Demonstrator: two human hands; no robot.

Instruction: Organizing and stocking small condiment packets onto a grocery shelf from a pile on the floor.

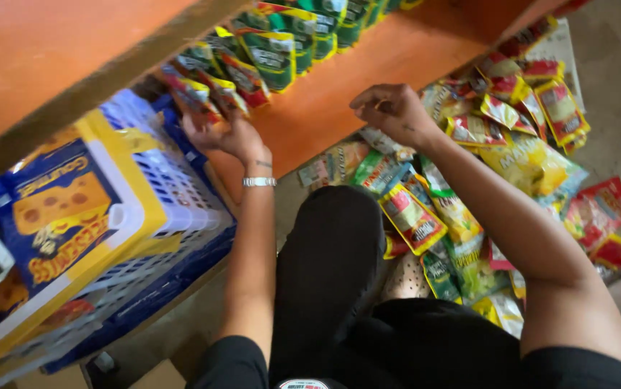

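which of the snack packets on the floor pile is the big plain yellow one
The large yellow packet at the pile's right, beyond the right forearm; the packets around it are smaller and mostly red or green.

An orange shelf board (368, 79) carries a row of upright snack packets (271, 54), green ones further along and red-and-yellow ones nearer. Below, the grey floor (613, 137) holds a loose heap of mixed snack packets (498, 151), overlapping one another.

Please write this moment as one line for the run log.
left hand: pressing red-yellow packets on orange shelf | right hand: closed, above shelf edge
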